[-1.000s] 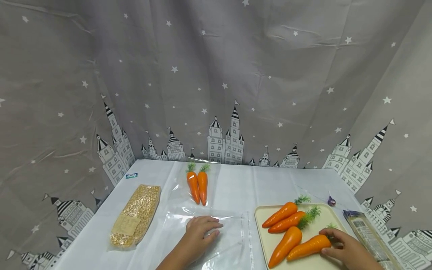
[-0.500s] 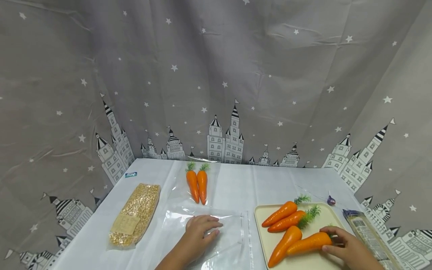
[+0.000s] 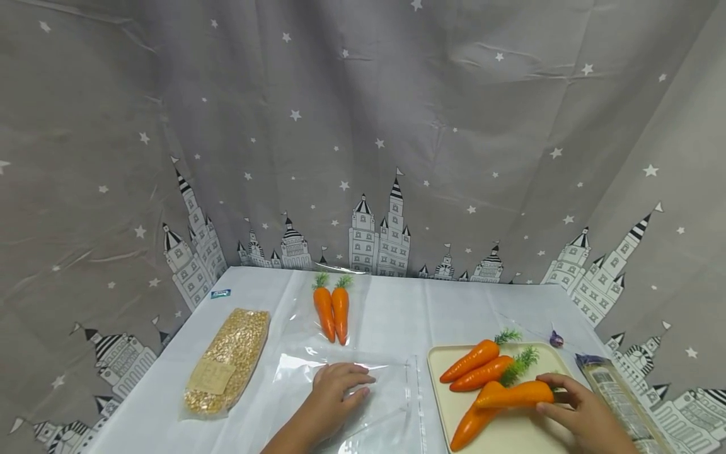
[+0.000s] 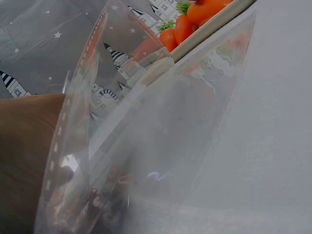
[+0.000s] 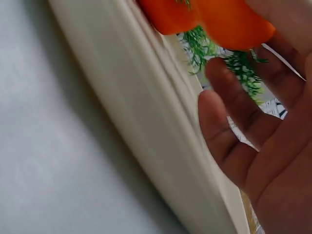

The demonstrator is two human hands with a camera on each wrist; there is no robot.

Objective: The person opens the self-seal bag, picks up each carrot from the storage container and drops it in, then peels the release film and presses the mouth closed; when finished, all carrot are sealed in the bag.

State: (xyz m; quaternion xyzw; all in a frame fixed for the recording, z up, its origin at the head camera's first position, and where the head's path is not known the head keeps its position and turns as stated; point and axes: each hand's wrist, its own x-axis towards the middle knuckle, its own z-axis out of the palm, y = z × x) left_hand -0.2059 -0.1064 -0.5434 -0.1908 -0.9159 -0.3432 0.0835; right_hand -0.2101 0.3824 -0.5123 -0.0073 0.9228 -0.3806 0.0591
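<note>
My right hand [image 3: 584, 407] grips an orange carrot [image 3: 518, 395] by its thick leafy end, thumb and fingers on either side. Its tip overlaps a second carrot [image 3: 473, 425] in the head view. Two more carrots [image 3: 471, 361] with green tops lie at the back of a cream tray [image 3: 435, 378]. In the right wrist view the held carrot [image 5: 234, 24] is at the top, partly cut off. My left hand [image 3: 337, 394] rests on a clear plastic bag [image 3: 391, 403], fingers loosely bent. The left wrist view shows the bag's perforated edge [image 4: 58, 126] standing up in front of that hand.
Behind the left hand lies another clear bag [image 3: 295, 325] with two carrots [image 3: 331, 315] in it. A packet of yellow grains [image 3: 238, 340] is at the left, near a small blue-green packet [image 3: 220, 294]. Right of the tray are a purple-wrapped item [image 3: 556, 339] and a long packet [image 3: 621, 397].
My right hand has raised the gripped carrot and swung its tip back and left, over the neighbouring carrot. The left hand has stayed in place.
</note>
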